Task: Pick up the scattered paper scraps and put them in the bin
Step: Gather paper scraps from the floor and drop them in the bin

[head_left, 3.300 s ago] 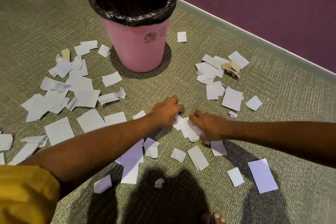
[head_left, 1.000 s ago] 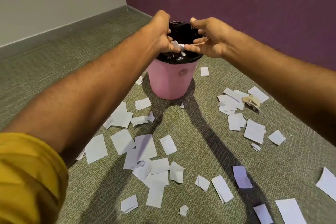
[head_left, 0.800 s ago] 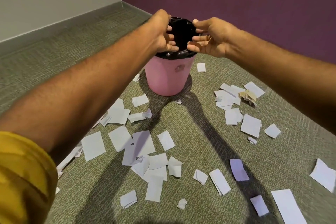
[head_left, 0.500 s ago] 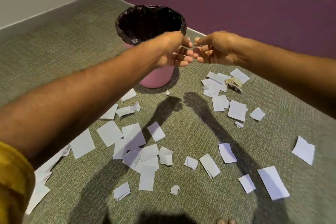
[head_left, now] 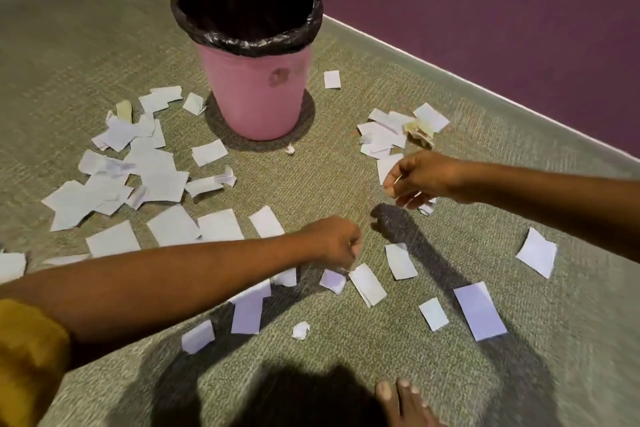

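Note:
A pink bin (head_left: 256,97) with a black liner stands on the green carpet, with white paper scraps all around it. One thick patch of scraps (head_left: 152,177) lies to its left, and a smaller heap (head_left: 382,135) to its right. My left hand (head_left: 334,241) is down at the carpet, its curled fingertips pinching the top corner of a long white scrap (head_left: 369,284) that still lies flat. My right hand (head_left: 420,178) hovers above the floor in front of the right heap, fingers loosely curled and apart, holding nothing. A small scrap (head_left: 426,209) lies just below it.
More loose scraps lie near me: a large one (head_left: 479,310), one at the right (head_left: 536,251), a crumpled bit (head_left: 300,329). My bare toes (head_left: 401,399) show at the bottom edge. A purple wall (head_left: 485,10) with a pale skirting runs behind the bin.
Both hands let paper fall into the bin, then came back and down to the carpet. The left hand now touches a scrap. The view has tilted down toward the floor.

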`<state>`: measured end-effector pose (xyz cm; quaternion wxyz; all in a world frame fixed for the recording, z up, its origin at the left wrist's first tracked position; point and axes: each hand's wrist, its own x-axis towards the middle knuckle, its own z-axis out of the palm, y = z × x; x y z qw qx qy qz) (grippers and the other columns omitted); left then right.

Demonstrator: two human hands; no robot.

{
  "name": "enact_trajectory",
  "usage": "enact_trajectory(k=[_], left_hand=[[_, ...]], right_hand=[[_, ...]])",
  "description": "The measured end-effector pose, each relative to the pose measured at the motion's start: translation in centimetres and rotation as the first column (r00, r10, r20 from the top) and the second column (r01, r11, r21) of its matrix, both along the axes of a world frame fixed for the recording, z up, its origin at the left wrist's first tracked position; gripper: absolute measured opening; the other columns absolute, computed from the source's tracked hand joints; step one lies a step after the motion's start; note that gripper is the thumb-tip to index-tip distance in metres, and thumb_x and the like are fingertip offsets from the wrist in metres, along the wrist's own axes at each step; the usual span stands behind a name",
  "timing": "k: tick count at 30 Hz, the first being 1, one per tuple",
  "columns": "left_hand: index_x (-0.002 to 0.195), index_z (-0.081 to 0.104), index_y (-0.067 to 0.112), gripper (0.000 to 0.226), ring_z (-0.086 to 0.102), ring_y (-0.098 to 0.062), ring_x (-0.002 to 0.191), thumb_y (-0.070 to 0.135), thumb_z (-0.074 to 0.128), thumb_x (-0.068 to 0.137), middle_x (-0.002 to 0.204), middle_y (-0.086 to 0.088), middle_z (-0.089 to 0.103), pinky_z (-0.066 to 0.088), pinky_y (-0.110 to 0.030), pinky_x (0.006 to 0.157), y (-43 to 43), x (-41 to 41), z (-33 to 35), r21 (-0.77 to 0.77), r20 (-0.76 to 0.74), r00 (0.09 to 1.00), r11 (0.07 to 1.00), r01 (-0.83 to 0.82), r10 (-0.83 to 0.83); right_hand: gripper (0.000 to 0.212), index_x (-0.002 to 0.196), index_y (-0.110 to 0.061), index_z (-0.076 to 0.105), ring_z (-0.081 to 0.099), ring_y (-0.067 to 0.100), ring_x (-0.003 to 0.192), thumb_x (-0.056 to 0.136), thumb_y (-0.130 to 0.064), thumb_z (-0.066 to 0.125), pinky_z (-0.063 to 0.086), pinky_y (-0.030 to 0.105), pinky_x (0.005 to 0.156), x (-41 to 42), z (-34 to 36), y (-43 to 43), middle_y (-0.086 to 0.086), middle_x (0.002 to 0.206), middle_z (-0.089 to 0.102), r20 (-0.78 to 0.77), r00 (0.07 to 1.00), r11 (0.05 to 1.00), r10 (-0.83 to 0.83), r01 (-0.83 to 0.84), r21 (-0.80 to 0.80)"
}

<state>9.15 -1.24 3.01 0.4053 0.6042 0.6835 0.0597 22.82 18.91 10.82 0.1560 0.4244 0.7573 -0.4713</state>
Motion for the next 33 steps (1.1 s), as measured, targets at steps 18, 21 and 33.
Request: enact_trajectory(k=[18, 21, 33], left_hand=[[0.114, 0.065, 0.014, 0.024, 0.062, -0.028, 0.103, 0.006, 0.072, 0.093, 0.114, -0.008, 0.064, 0.051, -0.036, 0.070, -2.8, 2.4, -4.3, 0.158, -0.310, 0.929, 0.953, 0.259, -0.201], [0.113, 0.064, 0.013, 0.027, 0.062, -0.029, 0.100, 0.001, 0.073, 0.090, 0.113, -0.010, 0.064, 0.047, -0.036, 0.070, -2.8, 2.6, -4.4, 0.163, -0.282, 0.941, 0.957, 0.242, -0.190], [0.100, 0.066, 0.017, 0.026, 0.060, -0.016, 0.091, -0.004, 0.074, 0.086, 0.102, 0.001, 0.059, 0.032, -0.016, 0.063, -2.5, 2.0, -5.5, 0.143, -0.131, 0.979, 0.975, 0.172, -0.153]], right_hand=[[0.061, 0.129, -0.018, 0.067, 0.065, 0.026, 0.105, 0.076, -0.025, 0.095, 0.056, 0.039, 0.080, 5.4, -8.2, -2.2, 0.007, 0.121, 0.064, 0.319, 0.764, 0.695, 0.560, -0.643, 0.321], [0.078, 0.141, -0.024, 0.055, 0.060, 0.023, 0.106, 0.075, -0.043, 0.093, 0.045, 0.033, 0.069, 6.4, -9.2, -3.2, 0.003, 0.129, 0.055, 0.388, 0.693, 0.611, 0.608, -0.720, 0.329], [0.036, 0.121, -0.015, 0.070, 0.070, 0.020, 0.093, 0.086, -0.014, 0.078, 0.051, 0.028, 0.067, 6.8, -10.3, -4.9, 0.001, 0.103, 0.073, 0.441, 0.593, 0.567, 0.674, -0.797, 0.207]])
